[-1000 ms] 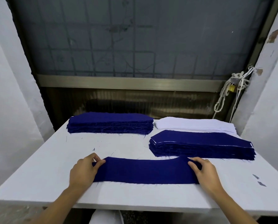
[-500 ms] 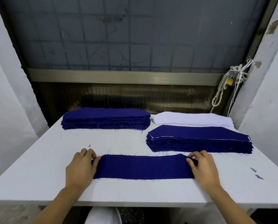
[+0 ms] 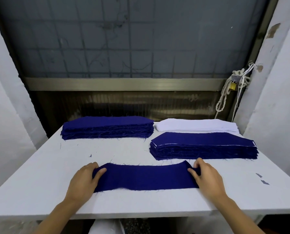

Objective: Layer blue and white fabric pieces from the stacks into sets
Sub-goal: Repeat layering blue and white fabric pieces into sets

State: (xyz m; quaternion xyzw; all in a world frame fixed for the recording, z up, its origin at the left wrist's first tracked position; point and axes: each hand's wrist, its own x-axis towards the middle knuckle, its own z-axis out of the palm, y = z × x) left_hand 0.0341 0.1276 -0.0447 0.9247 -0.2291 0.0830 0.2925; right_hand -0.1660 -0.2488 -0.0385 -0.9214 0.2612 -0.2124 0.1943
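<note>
Nearest you, at 6 o'clock on the table (image 3: 39, 174), lies one blue strip (image 3: 144, 177), running left to right. Your left hand (image 3: 84, 180), at 7 o'clock, pinches its left end: the thumb lies on top of the cloth and the fingers curl round behind the edge. Your right hand (image 3: 206, 179), at 5 o'clock, pinches the right end the same way, thumb on top. Both ends are bunched up in your grips, and the strip's far edge dips in the middle between them. The near edge is frayed.

At 4 o'clock, well apart from your right hand, two small dark scraps (image 3: 262, 179) lie on the table.

Just beyond the strip, at 2 o'clock, sits the set stack (image 3: 203, 146). It is blue on top, with a thin white edge showing under the top layer (clearest at its left corner). It is near your right hand but not touching it.

Farther back, at 11 o'clock, is the blue stack (image 3: 107, 126), thick and frayed along its front. At 1 o'clock, behind the set stack, is the white stack (image 3: 196, 125). The two back stacks sit just beside each other; you cannot tell whether they touch.

Beyond the table, at 2 o'clock, a rope (image 3: 225, 97) and a padlock (image 3: 232, 85) hang by the window frame.
</note>
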